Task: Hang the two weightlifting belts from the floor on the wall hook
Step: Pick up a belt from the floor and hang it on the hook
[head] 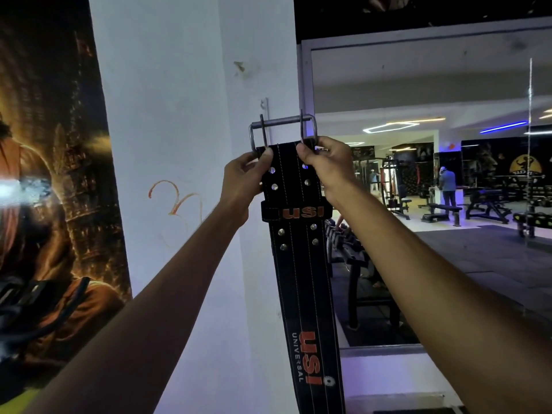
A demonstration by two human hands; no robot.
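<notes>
A black leather weightlifting belt [301,264] with orange "USI" lettering hangs straight down in front of a white pillar. My left hand [243,177] pinches its top left corner and my right hand [324,162] pinches its top right corner. The belt's steel double-prong buckle [282,125] stands up above my fingers, level with a thin metal wall hook [264,104] on the pillar's edge. The buckle's bar lies just below the hook's tip; whether they touch is unclear. Only one belt is in view.
The white pillar [179,144] carries an orange scribble. A dark poster [50,174] covers the wall on the left. On the right a large mirror [433,189] shows gym benches, racks and a person standing far off. A dumbbell rack [349,249] stands just behind the belt.
</notes>
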